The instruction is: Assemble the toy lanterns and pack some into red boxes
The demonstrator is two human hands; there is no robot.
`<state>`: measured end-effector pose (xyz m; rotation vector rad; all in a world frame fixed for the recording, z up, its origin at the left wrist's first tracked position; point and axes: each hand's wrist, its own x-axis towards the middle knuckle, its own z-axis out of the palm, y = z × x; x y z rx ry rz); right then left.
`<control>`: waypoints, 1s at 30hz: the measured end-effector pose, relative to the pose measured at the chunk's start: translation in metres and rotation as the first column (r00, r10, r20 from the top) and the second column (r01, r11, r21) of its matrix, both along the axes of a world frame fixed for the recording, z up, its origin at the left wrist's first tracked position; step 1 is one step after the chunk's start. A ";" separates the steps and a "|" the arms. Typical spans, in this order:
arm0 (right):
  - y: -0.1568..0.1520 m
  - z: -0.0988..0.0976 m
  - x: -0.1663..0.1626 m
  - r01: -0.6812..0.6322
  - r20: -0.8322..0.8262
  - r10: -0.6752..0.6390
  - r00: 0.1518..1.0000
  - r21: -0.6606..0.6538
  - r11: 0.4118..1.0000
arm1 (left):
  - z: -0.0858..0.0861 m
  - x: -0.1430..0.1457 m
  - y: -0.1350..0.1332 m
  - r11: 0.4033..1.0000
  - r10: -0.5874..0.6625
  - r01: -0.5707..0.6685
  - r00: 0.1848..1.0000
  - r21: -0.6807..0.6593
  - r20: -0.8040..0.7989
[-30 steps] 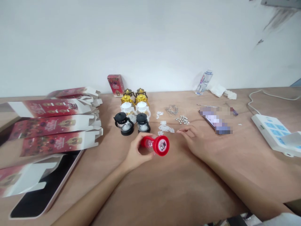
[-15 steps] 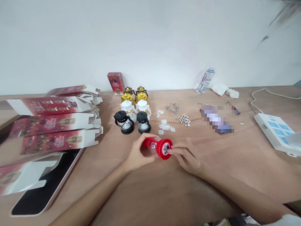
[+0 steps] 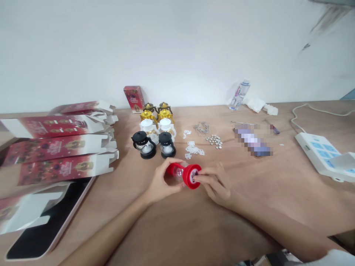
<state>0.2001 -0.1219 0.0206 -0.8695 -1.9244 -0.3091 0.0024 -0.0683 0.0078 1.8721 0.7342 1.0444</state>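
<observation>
A small red lantern [image 3: 179, 172] with a clear middle lies on its side in my left hand [image 3: 161, 181], whose thumb and fingers wrap round it. Its round red base [image 3: 197, 169] faces right and shows a pale recess with dark parts. My right hand [image 3: 217, 184] is closed, fingertips together against that recess; whatever they pinch is hidden. Just beyond stand black lanterns [image 3: 166, 144], white lanterns [image 3: 165, 125], gold lanterns [image 3: 165, 113] and dark bronze ones. Near them lie white plastic pieces [image 3: 194, 148], silver button cells [image 3: 214, 140] and a pile of small screws [image 3: 202, 128].
Flattened red and white boxes [image 3: 55, 146] pile up at the left over a black tray [image 3: 36, 236]. An upright red box [image 3: 134, 99] leans on the wall. To the right are a clear bottle [image 3: 240, 95], tissue [image 3: 256, 104], a blurred-out phone [image 3: 252, 140], a screwdriver [image 3: 274, 128] and a power strip [image 3: 323, 155].
My right fingertips have pressed closer over the lantern's base, covering the small metallic thing seen there before. The view has shifted slightly, and the left hand keeps its hold.
</observation>
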 end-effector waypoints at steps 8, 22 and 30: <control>0.004 -0.012 0.002 -0.038 0.081 0.038 0.996 0.006 0.999 | 0.000 0.000 0.001 0.999 0.019 -0.017 0.998 -0.039 0.053; 0.037 -0.027 0.022 0.156 -0.188 -0.184 0.965 -0.158 0.975 | -0.007 -0.003 0.005 0.997 0.044 -0.035 0.992 -0.074 0.118; 0.080 -0.030 0.035 0.357 0.181 -0.325 0.928 -0.188 0.915 | -0.011 -0.004 0.005 0.992 0.101 -0.082 0.973 -0.100 0.206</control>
